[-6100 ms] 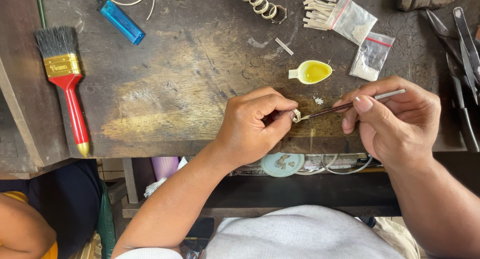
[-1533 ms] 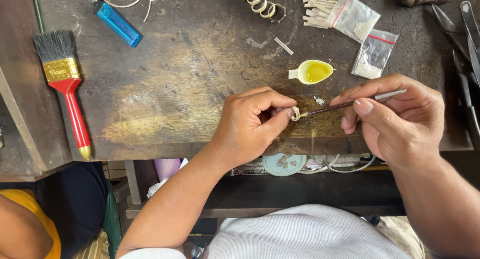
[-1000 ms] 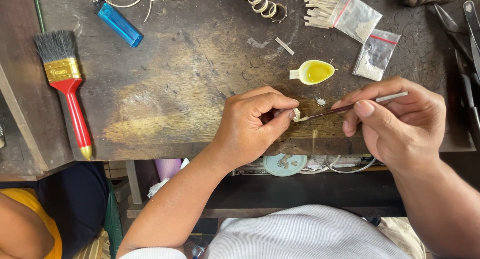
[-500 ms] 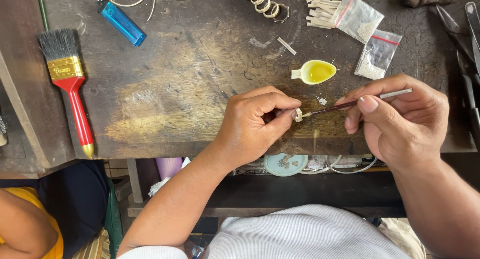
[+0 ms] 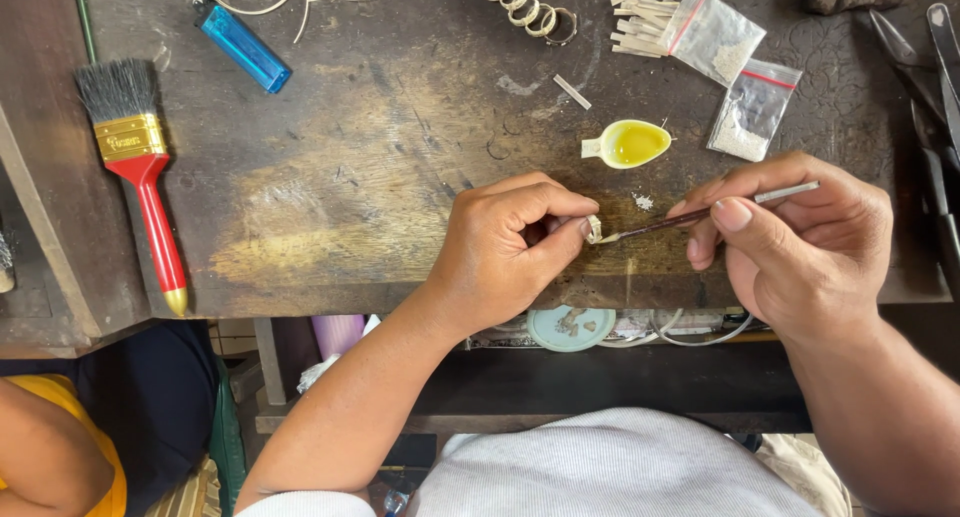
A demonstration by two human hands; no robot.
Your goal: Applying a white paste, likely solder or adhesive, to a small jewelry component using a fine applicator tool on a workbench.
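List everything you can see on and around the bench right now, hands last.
paintbrush: one, red handle, bench left
lighter: one, blue, top left
metal rings: a row, pale, top centre
metal strips: a pile, pale, top right
plastic bags: two, clear, top right
spoon: one, holding yellow liquid, centre
pliers: dark, right edge
small ring: one, pale, pinched by left hand
thin tool: one, dark, tip at the ring
left hand
right hand

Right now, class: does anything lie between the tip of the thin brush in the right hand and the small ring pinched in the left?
Nothing visible. The thin brush in the right hand already meets the small ring pinched by the left hand.
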